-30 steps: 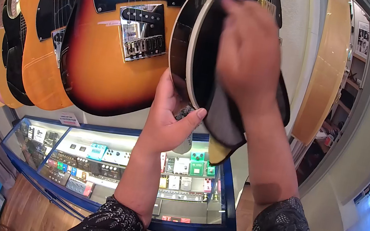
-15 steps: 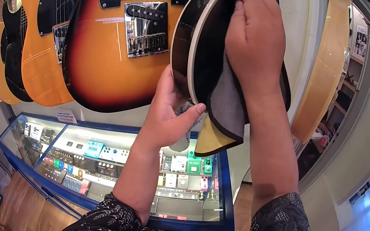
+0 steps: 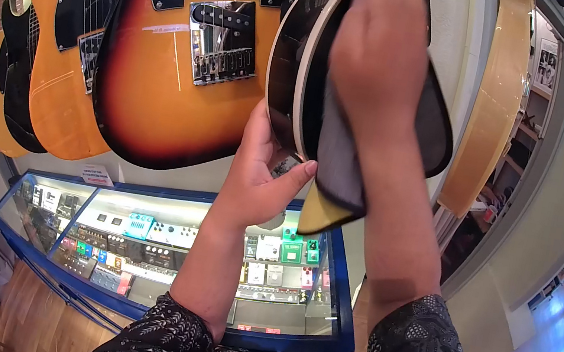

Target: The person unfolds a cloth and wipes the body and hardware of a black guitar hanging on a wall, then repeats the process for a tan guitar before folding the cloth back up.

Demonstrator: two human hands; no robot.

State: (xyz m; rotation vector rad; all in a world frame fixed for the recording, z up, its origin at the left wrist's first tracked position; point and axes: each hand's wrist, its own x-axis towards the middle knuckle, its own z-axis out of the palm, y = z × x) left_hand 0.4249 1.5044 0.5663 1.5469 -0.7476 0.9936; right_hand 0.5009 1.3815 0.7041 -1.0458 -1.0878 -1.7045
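Black guitar point(image 3: 294, 65) hanging upright, left hand point(image 3: 261, 172) gripping its lower edge, right hand point(image 3: 376, 49) pressing cloth point(image 3: 338, 159) flat.

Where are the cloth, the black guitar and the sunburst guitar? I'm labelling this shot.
cloth point(image 3: 336, 159), head view, on its grey face below the right hand.
black guitar point(image 3: 288, 64), head view, on its glossy black side.
sunburst guitar point(image 3: 159, 102), head view, on its orange lower body.
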